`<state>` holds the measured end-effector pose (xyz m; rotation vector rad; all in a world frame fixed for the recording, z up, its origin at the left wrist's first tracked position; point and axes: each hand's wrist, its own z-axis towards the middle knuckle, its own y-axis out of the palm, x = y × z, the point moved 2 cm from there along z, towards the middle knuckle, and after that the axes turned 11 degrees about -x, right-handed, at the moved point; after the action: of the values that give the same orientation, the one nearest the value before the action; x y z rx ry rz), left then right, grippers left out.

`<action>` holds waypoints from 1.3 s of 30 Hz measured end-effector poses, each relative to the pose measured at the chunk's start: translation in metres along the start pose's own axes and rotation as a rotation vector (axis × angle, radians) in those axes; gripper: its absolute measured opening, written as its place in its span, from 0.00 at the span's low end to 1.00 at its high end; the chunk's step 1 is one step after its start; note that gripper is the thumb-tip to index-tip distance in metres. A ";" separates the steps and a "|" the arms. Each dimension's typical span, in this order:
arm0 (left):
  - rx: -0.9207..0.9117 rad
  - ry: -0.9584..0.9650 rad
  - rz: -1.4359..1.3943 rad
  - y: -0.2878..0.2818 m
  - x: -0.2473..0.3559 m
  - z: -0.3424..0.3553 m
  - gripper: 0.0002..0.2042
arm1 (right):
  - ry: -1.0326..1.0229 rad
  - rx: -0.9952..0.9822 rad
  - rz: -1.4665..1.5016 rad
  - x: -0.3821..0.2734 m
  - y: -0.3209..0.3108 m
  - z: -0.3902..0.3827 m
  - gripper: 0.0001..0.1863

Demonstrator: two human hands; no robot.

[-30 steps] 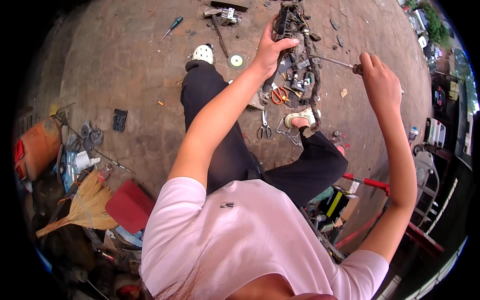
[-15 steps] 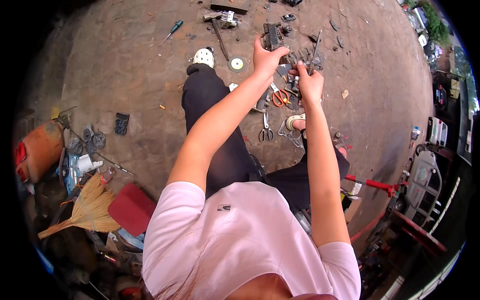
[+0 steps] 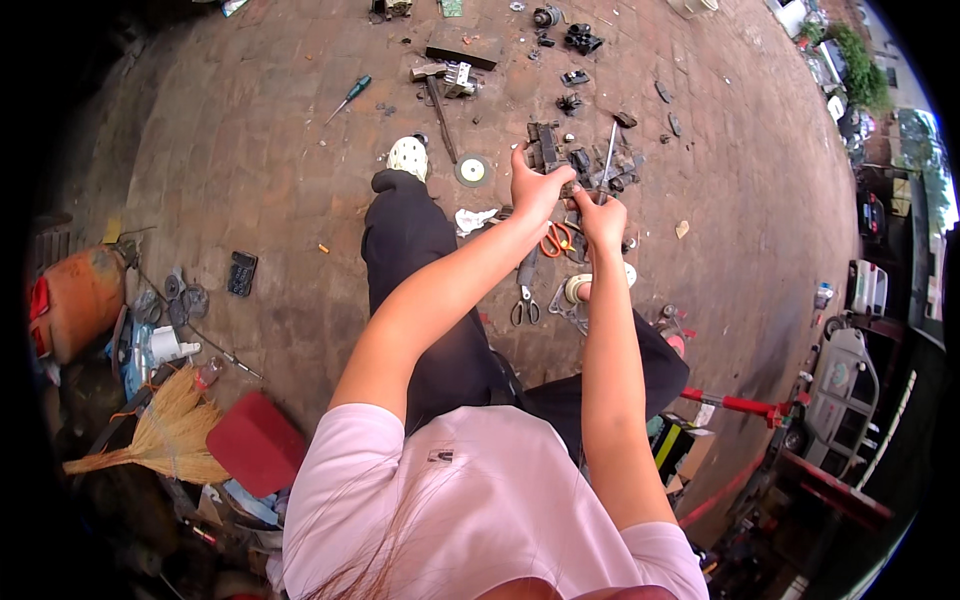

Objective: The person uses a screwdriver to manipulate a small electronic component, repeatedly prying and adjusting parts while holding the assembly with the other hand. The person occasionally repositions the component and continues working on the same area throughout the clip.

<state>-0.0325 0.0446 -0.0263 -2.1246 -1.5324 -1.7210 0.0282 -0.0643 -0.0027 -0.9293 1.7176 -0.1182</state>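
My left hand (image 3: 538, 190) is closed on a blocky dark part (image 3: 545, 148), which sticks out past its fingers. Close beside it, my right hand (image 3: 603, 216) grips a slim tool with a long metal shaft (image 3: 609, 155), pointing away from me. The tool's grip end is hidden in my fingers. Broken black pieces (image 3: 622, 172) lie on the ground beyond the right hand. Just below the hands are orange-handled scissors (image 3: 557, 238), partly covered, and dark-handled scissors (image 3: 525, 310).
Toward the far side lie a hammer (image 3: 440, 115), a screwdriver (image 3: 350, 98), a round disc (image 3: 472, 170) and a dark rectangular block (image 3: 463, 45). At the left are a straw broom (image 3: 165, 430), a red seat (image 3: 256, 443) and an orange cylinder (image 3: 82, 300). A red metal bar (image 3: 735, 402) stands right.
My right hand has moved left, nearer to my left hand, with the slim tool still in it. The view has tilted outward, showing more ground at the far side.
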 end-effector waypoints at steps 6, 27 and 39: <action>-0.020 -0.023 -0.105 -0.003 -0.001 0.007 0.41 | -0.079 -0.126 -0.002 -0.005 -0.008 -0.004 0.10; -0.066 -0.095 -0.062 -0.006 0.004 0.014 0.36 | -0.250 -0.118 0.135 0.015 -0.048 -0.014 0.05; -0.059 -0.137 0.098 -0.015 -0.029 0.022 0.45 | -0.135 -0.068 0.337 0.071 -0.022 -0.038 0.17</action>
<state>-0.0238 0.0452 -0.0645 -2.3489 -1.3962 -1.6406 0.0030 -0.1381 -0.0322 -0.6683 1.7346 0.2212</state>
